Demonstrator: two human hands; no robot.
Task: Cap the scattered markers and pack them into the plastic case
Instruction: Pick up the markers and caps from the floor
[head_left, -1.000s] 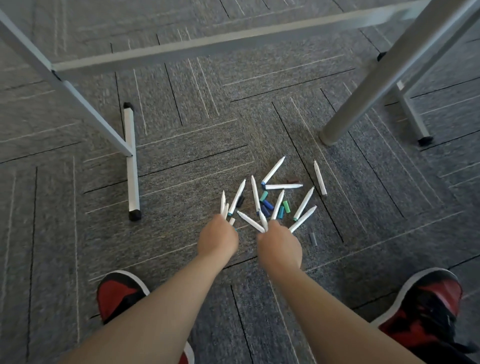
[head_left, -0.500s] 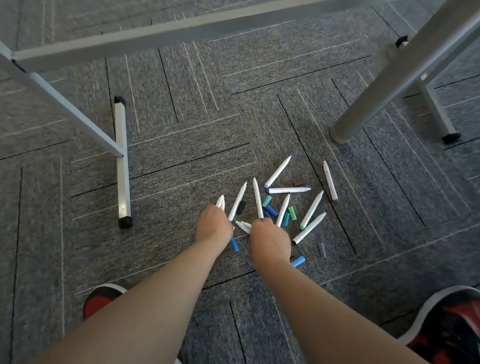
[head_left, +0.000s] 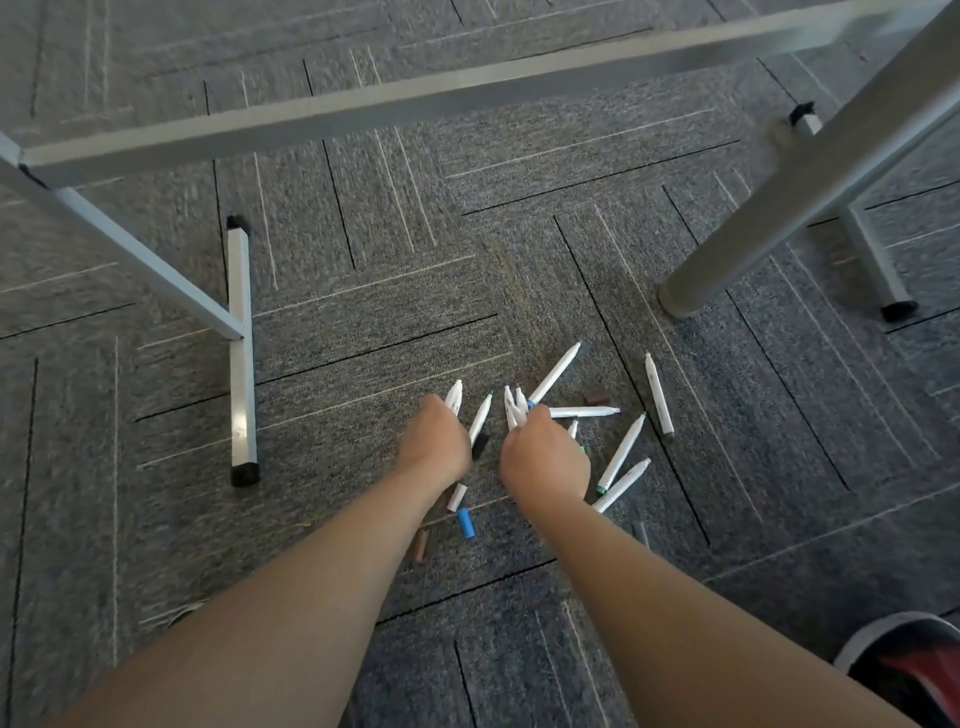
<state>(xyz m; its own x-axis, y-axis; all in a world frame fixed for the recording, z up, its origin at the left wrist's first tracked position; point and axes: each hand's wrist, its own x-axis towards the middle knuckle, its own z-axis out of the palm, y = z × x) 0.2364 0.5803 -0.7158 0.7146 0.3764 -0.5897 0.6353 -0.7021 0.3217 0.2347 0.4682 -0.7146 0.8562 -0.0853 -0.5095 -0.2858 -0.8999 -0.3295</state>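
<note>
Early days tbh. Clutching a couple markers (head_left: 453, 399) in left grip (head_left: 436, 441), a bunch in right grip (head_left: 543, 457). More loose just right of it, caps (head_left: 466, 522) below left grip. No case in sight.

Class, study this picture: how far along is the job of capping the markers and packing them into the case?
Done: nothing visibly; no case is in view. In hand: the left hand and right hand each grip a few markers. Left: stray markers lie on the carpet, apparently uncapped, with a blue cap and a brown cap loose nearby; everything needs capping and packing.
</note>
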